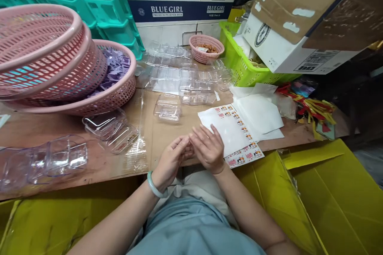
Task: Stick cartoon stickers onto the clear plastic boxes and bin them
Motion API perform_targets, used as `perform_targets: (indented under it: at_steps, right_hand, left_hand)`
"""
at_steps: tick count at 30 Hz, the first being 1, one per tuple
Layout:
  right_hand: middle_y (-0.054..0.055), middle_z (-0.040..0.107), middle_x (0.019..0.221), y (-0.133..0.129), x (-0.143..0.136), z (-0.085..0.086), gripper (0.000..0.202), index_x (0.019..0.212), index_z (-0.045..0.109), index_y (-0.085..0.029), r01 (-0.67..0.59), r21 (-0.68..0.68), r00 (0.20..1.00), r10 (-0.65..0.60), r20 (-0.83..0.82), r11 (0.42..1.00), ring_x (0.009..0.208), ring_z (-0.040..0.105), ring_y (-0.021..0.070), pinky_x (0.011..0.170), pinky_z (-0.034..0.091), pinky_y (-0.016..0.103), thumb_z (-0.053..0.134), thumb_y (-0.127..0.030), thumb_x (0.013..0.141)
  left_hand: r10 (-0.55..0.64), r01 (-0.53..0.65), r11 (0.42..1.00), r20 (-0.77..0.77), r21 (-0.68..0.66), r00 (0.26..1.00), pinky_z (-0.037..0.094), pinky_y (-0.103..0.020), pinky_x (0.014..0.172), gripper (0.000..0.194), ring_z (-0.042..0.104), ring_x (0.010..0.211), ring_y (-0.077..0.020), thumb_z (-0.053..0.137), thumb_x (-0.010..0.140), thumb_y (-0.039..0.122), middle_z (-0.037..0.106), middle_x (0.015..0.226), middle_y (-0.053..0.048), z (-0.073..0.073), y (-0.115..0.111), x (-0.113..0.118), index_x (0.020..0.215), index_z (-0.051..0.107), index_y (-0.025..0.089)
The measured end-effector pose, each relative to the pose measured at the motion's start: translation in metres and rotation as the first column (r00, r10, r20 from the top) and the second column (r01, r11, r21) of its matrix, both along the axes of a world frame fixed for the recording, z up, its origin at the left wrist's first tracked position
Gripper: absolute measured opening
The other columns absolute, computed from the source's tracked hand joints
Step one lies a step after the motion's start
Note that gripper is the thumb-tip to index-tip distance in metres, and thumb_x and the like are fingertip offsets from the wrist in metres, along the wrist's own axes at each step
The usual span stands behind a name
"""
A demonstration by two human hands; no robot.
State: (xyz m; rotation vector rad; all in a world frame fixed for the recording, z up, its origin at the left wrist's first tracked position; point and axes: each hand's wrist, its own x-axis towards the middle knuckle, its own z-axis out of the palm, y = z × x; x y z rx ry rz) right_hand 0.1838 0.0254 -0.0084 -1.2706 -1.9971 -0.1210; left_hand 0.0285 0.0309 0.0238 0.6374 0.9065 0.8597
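Note:
My left hand (pixel 175 154) and my right hand (pixel 209 149) meet at the fingertips, just above the front edge of the table. The left fingers are curled in, with the thumb against the right hand's fingers. On the right hand the back faces up and the fingers bend toward the left one. Whatever lies between the fingertips, if anything, is hidden. Close to the right hand is a white sheet with cat stickers (pixel 241 123), partly covered by plain white paper (pixel 223 127). A small clear plastic box (pixel 168 107) stands beyond my hands.
Pink baskets (pixel 68 105) at left hold purple packets (pixel 115 65). More clear boxes (pixel 60 155) lie at front left and clear trays (pixel 188 77) at the back. A small pink basket (pixel 206 57), green crate (pixel 242 63), tilted carton (pixel 281 44) and colourful ribbons (pixel 317 113) stand around.

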Motion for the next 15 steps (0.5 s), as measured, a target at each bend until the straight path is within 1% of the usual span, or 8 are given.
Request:
perform_targets:
  at_steps: [4, 6, 8, 9, 10, 12, 13, 15]
  right_hand:
    - [0.006, 0.058, 0.136, 0.004, -0.021, 0.002, 0.043, 0.129, 0.056, -0.030, -0.149, -0.159, 0.988, 0.142, -0.058, 0.976, 0.134, 0.044, 0.0265, 0.115, 0.028, 0.055, 0.063, -0.029, 0.086]
    - [0.010, 0.044, 0.147, 0.006, -0.024, 0.005, 0.076, 0.142, 0.040, -0.028, -0.199, -0.255, 0.965, 0.144, -0.219, 0.946, 0.140, 0.034, 0.0287, 0.115, 0.029, 0.054, 0.073, -0.043, 0.076]
    - [0.015, 0.039, 0.149, 0.007, -0.025, 0.005, 0.097, 0.147, 0.030, -0.025, -0.241, -0.352, 0.878, 0.049, -0.476, 0.905, 0.138, 0.038, 0.0298, 0.109, 0.039, 0.049, 0.078, -0.052, 0.066]
    - [0.016, 0.046, 0.143, 0.009, -0.025, 0.005, 0.092, 0.144, 0.035, -0.024, -0.276, -0.410, 0.801, -0.027, -0.598, 0.869, 0.130, 0.048, 0.0289, 0.102, 0.046, 0.045, 0.077, -0.053, 0.067]
    - [0.015, 0.058, 0.131, 0.011, -0.024, 0.004, 0.077, 0.136, 0.045, -0.022, -0.321, -0.465, 0.714, -0.112, -0.691, 0.825, 0.117, 0.059, 0.0265, 0.093, 0.053, 0.041, 0.074, -0.052, 0.071]
    - [0.009, 0.071, 0.095, 0.016, -0.020, 0.002, 0.040, 0.107, 0.065, -0.018, -0.386, -0.532, 0.558, -0.268, -0.785, 0.754, 0.083, 0.068, 0.0195, 0.074, 0.057, 0.033, 0.067, -0.047, 0.080]
    - [0.006, 0.070, 0.082, 0.019, -0.016, 0.002, 0.031, 0.094, 0.068, -0.017, -0.386, -0.540, 0.498, -0.324, -0.804, 0.748, 0.072, 0.066, 0.0165, 0.068, 0.056, 0.030, 0.067, -0.045, 0.081]
    - [0.002, 0.067, 0.072, 0.026, -0.007, 0.004, 0.025, 0.082, 0.068, -0.016, -0.308, -0.506, 0.381, -0.384, -0.841, 0.806, 0.063, 0.061, 0.0132, 0.064, 0.054, 0.028, 0.070, -0.041, 0.078]
  left_hand:
    - [0.143, -0.141, 0.989, 0.053, -0.033, 0.988, 0.050, -0.023, 0.075, 0.023, 0.062, 0.076, -0.0118, 0.075, 0.073, 0.032, 0.068, 0.082, -0.003, -0.015, 0.009, -0.019, 0.086, 0.069, 0.014]
    - [0.177, -0.177, 0.984, 0.023, -0.019, 0.984, 0.050, -0.022, 0.071, 0.024, 0.061, 0.071, -0.0107, 0.076, 0.072, 0.031, 0.068, 0.080, -0.002, -0.017, 0.013, -0.025, 0.087, 0.069, 0.014]
    - [0.187, -0.186, 0.982, -0.027, 0.041, 0.982, 0.050, -0.023, 0.072, 0.025, 0.062, 0.071, -0.0113, 0.074, 0.074, 0.032, 0.069, 0.081, -0.003, -0.014, 0.016, -0.030, 0.090, 0.070, 0.014]
    - [0.166, -0.160, 0.983, -0.064, 0.089, 0.984, 0.050, -0.024, 0.075, 0.025, 0.062, 0.073, -0.0124, 0.073, 0.074, 0.034, 0.070, 0.082, -0.004, -0.013, 0.017, -0.031, 0.090, 0.070, 0.014]
    - [0.130, -0.114, 0.983, -0.112, 0.142, 0.985, 0.050, -0.026, 0.077, 0.026, 0.063, 0.076, -0.0143, 0.072, 0.075, 0.035, 0.070, 0.083, -0.005, -0.011, 0.019, -0.033, 0.091, 0.070, 0.014]
    - [0.118, -0.047, 0.959, -0.243, 0.280, 0.963, 0.050, -0.030, 0.084, 0.032, 0.065, 0.086, -0.0191, 0.071, 0.076, 0.038, 0.071, 0.091, -0.008, -0.008, 0.025, -0.035, 0.099, 0.070, 0.015]
    - [0.179, -0.048, 0.926, -0.322, 0.375, 0.930, 0.048, -0.033, 0.090, 0.039, 0.064, 0.095, -0.0219, 0.072, 0.075, 0.038, 0.069, 0.101, -0.009, -0.009, 0.031, -0.035, 0.107, 0.068, 0.017]
    - [0.410, -0.074, 0.801, -0.453, 0.595, 0.792, 0.039, -0.040, 0.105, 0.063, 0.052, 0.122, -0.0278, 0.075, 0.071, 0.040, 0.058, 0.129, -0.012, -0.013, 0.048, -0.035, 0.128, 0.055, 0.022]
